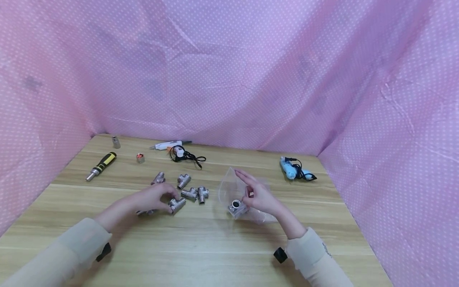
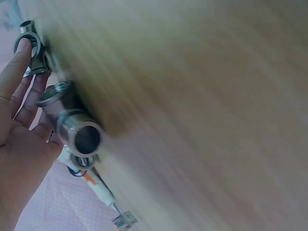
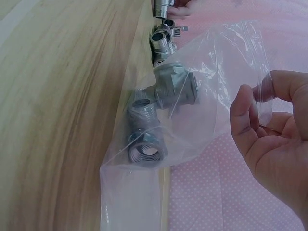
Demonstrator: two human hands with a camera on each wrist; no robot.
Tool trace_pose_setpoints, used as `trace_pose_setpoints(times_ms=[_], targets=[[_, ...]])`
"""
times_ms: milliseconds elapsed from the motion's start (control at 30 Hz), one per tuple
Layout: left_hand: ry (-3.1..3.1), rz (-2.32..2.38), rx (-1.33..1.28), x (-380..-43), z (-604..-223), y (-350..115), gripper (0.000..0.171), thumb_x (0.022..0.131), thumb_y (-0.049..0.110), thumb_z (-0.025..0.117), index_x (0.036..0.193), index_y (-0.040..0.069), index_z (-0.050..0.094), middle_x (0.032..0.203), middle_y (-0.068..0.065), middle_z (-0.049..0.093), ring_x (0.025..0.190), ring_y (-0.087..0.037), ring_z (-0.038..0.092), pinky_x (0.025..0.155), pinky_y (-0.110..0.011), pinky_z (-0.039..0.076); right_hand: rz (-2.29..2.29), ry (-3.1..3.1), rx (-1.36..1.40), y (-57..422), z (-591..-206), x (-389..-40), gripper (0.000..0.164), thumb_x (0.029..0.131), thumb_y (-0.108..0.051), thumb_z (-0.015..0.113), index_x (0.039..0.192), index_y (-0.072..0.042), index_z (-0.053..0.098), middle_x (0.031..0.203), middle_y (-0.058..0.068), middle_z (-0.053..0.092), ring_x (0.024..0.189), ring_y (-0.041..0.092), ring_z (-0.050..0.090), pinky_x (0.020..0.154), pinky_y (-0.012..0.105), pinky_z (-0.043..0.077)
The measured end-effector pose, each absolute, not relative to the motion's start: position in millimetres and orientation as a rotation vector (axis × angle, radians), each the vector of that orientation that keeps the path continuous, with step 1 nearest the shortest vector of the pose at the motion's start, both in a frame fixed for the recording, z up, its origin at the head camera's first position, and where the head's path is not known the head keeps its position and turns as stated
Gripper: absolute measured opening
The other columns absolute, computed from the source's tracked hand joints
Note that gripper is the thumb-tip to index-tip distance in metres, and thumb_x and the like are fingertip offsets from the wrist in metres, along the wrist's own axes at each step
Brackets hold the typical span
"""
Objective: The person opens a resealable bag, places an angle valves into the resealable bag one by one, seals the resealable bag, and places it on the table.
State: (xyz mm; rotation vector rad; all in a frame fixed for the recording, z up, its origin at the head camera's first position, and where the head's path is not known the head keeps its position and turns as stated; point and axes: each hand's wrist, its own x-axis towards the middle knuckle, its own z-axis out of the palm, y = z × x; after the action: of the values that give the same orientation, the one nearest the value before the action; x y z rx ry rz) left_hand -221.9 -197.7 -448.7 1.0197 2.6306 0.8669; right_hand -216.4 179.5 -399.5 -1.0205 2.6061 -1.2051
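Note:
My left hand [image 1: 154,197] pinches a metal pipe tee [image 1: 177,205] low over the table, thumb at one of its openings in the left wrist view. A second tee [image 2: 72,118] lies beside the palm, partly hidden under the hand in the head view. The right hand [image 1: 262,197] holds a clear plastic zip bag [image 3: 219,57] by its rim between thumb and fingers. Inside the bag rest threaded metal fittings [image 3: 175,86]. Several loose tees [image 1: 189,194] are grouped between the hands, and another tee [image 1: 158,178] is just behind the left hand.
At the back left are a yellow-black screwdriver [image 1: 102,166], a metal cylinder [image 1: 116,142], a short ring-shaped piece [image 1: 140,158] and a white corded tool [image 1: 168,145]. A light-blue corded tool [image 1: 289,169] lies back right. Pink dotted cloth [image 1: 229,79] hangs around the wooden table [image 1: 201,255].

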Motion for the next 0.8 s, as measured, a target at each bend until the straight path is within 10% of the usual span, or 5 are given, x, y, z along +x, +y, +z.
trace_pose_setpoints(times_ms=[800], targets=[[2.724, 1.247, 0.987, -218, -398, -119, 0.037, 0.074, 0.024, 0.079, 0.106, 0.012, 0.065, 0.089, 0.005, 0.065, 0.079, -0.011, 0.059, 0.07, -0.03, 0.054, -1.225, 2.538, -0.946, 170, -399, -219, 0.081, 0.077, 0.005, 0.059, 0.149, -0.016, 0.028, 0.155, 0.0, 0.024, 0.063, 0.01, 0.052, 0.051, 0.026, 0.052]])
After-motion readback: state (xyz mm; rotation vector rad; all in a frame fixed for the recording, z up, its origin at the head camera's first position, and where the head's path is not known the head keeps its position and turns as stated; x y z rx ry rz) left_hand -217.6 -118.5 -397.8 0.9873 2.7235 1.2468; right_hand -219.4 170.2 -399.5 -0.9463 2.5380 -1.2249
